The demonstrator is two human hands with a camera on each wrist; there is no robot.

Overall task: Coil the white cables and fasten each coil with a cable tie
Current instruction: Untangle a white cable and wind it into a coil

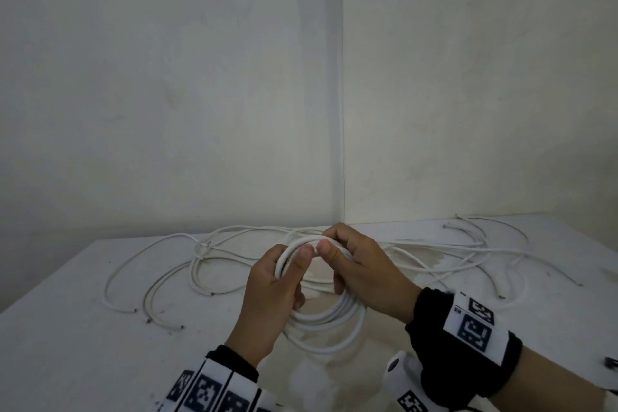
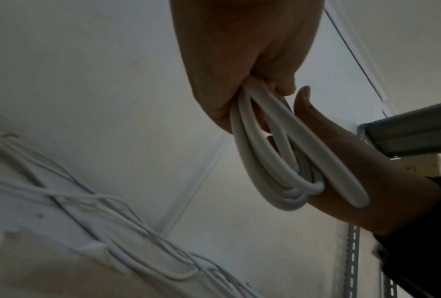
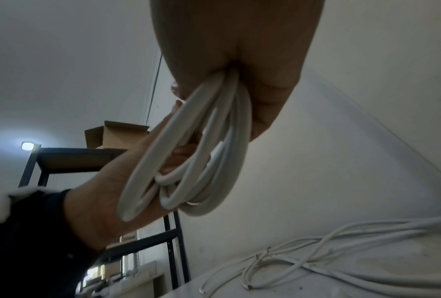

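A coil of white cable (image 1: pixel 329 314) hangs above the table in front of me, held at its top by both hands. My left hand (image 1: pixel 277 281) grips the coil's left upper side, thumb pressed on top. My right hand (image 1: pixel 354 264) grips the upper right, its thumb tip meeting the left thumb. In the left wrist view the coil (image 2: pixel 278 157) loops down from the curled fingers. The right wrist view shows the same loops (image 3: pixel 201 161) bunched under the palm. A cable tie cannot be made out at the thumbs.
Several loose white cables (image 1: pixel 214 264) lie tangled across the white table (image 1: pixel 67 344), reaching the back right (image 1: pixel 485 244). Two walls meet in a corner behind. A metal shelf (image 3: pixel 69 159) with a cardboard box (image 3: pixel 114 135) stands off to the side.
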